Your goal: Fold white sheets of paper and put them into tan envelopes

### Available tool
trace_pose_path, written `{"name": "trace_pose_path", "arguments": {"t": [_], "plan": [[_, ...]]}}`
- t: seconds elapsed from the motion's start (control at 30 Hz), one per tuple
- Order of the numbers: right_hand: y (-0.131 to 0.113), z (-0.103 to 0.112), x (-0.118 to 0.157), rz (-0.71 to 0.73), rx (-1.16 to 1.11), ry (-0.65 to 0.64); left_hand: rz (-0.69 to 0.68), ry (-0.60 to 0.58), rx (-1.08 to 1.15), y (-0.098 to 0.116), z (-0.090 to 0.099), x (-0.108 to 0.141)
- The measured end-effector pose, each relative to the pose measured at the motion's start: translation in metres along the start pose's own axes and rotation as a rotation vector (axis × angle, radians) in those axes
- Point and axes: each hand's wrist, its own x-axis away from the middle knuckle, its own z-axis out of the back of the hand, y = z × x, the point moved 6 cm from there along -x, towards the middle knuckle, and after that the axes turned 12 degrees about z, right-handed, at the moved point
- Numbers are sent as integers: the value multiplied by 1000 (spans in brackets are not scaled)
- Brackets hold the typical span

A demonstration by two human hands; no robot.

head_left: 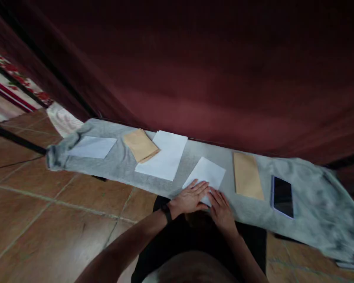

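Observation:
A white sheet of paper (208,173), smaller than the stack beside it and perhaps folded, lies at a slant on the grey cloth in front of me. My left hand (190,196), with a dark band at the wrist, rests flat across its near left part, fingers stretched out. Against its near right edge lies my right hand (221,210), fingers extended and pointing up and left. The fingertips of both hands come close together on the paper. Just left is a stack of larger white sheets (168,157); to the right lies a brown envelope (247,175).
Brown envelopes (140,144) overlap the white stack's left side. Farther left lies another white sheet (93,147). A phone with a dark screen (282,196) is at the right. The grey cloth (126,173) covers a narrow bench against a dark red curtain (194,86), above a tiled floor (85,208).

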Motion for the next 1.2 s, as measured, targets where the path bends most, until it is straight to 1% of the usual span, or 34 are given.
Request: {"name": "trace_pose_path", "arguments": {"t": [0.13, 0.27, 0.5, 0.67, 0.87, 1.03, 1.2], "plan": [[2, 1, 0, -16, -9, -11, -14, -15, -14, -4, 3, 1], [3, 3, 0, -18, -18, -13, -19, 3, -27, -6, 5, 3], [2, 8, 0, -23, -60, 11, 16, 18, 47, -14, 7, 8], [2, 10, -2, -31, -85, 10, 62, 13, 133, -30, 11, 8], [0, 12, -3, -32, -100, 2, 74, 14, 192, -51, 13, 9], [-1, 18, -3, -64, -129, 34, 87, 35, 202, -61, 12, 14], [4, 17, 1, -99, -206, 121, 103, 105, 238, -60, 17, 22]]}}
